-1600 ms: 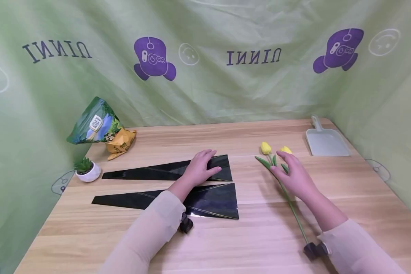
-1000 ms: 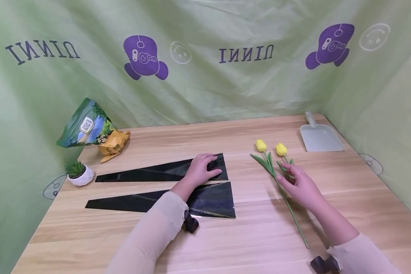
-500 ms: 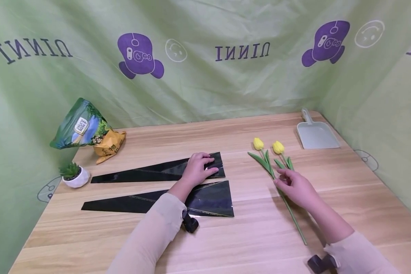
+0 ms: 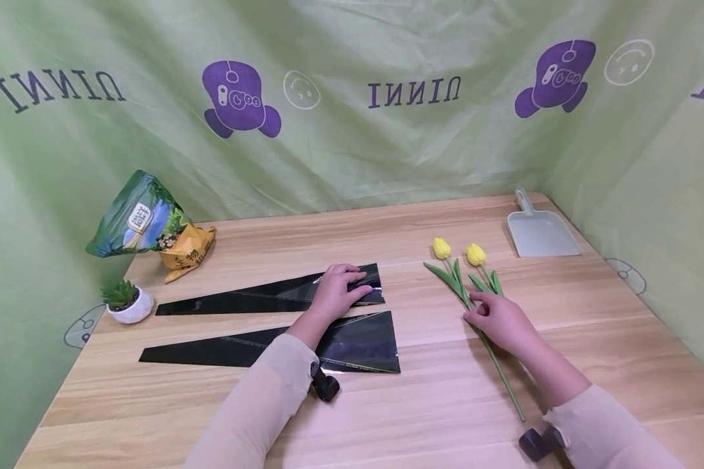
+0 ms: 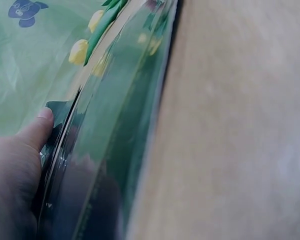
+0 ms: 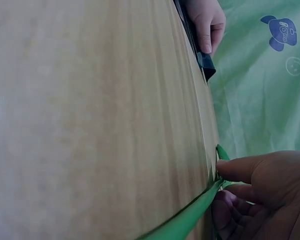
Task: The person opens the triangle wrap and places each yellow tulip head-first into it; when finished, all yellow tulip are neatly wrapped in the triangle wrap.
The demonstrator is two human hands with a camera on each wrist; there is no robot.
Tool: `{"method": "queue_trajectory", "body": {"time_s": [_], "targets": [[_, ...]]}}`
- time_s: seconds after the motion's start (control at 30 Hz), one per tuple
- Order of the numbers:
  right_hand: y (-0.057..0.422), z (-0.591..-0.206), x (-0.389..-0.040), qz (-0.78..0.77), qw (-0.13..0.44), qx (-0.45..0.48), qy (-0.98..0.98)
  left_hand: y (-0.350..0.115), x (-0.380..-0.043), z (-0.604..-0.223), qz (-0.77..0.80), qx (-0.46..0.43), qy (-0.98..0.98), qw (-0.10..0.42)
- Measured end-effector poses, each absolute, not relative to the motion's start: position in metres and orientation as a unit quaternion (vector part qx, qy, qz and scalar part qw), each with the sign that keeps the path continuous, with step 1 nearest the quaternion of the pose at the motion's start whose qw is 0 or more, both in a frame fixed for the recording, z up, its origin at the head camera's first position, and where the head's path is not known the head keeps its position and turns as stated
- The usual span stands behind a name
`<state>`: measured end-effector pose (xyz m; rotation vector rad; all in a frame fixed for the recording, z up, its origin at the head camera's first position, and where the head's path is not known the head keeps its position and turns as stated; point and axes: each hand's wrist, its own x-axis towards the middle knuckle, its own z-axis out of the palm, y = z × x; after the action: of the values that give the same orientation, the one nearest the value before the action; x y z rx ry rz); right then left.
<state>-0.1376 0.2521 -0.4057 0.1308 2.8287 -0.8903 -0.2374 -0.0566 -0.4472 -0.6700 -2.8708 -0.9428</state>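
Note:
Two black tapered flower sleeves with thin gold lines lie flat, narrow ends leftward. On the wide end of the far sleeve (image 4: 270,294), my left hand (image 4: 336,293) pinches the film between thumb and bent fingers, and the film creases there in the left wrist view. The near sleeve (image 4: 358,342) lies partly under the left forearm. To the right are two yellow tulips with green leaves. My right hand (image 4: 501,322) pinches the left tulip (image 4: 442,248) by its stem, below the leaves. The lower stem of the other tulip (image 4: 476,255) is hidden behind this hand.
At the back left stands a green and orange bag (image 4: 152,225), with a small succulent in a white pot (image 4: 132,306) before it. A grey dustpan (image 4: 542,232) lies at the back right. Green printed cloth (image 4: 328,156) surrounds the wooden table (image 4: 258,244).
My right hand has come down and back from the flower heads to the stem, and its thumb and fingers have closed on it. The left hand's fingers have drawn together on the far sleeve.

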Motion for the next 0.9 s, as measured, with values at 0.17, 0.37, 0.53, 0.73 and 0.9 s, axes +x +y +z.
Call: {"method": "queue_trajectory", "body": {"time_s": [0.17,0.37,0.53,0.73,0.9], "targets": [[0.251,-0.406,-0.139,-0.294,0.086,0.043,0.951,-0.056,-0.237,-0.445,-0.288,-0.225,-0.931,0.012],[0.250,-0.404,-0.140,-0.301,0.085,0.044,0.949,-0.055,-0.237,-0.443,-0.262,-0.231,-0.937,0.012],[0.249,-0.402,-0.143,-0.310,0.086,0.046,0.946,-0.057,-0.238,-0.445,-0.270,-0.227,-0.935,0.017],[0.246,-0.397,-0.148,-0.385,0.124,0.070,0.912,-0.058,-0.238,-0.448,-0.297,-0.229,-0.926,0.031],[0.241,-0.387,-0.153,-0.494,0.116,0.058,0.860,-0.058,-0.238,-0.449,-0.307,-0.230,-0.923,0.036]]}}
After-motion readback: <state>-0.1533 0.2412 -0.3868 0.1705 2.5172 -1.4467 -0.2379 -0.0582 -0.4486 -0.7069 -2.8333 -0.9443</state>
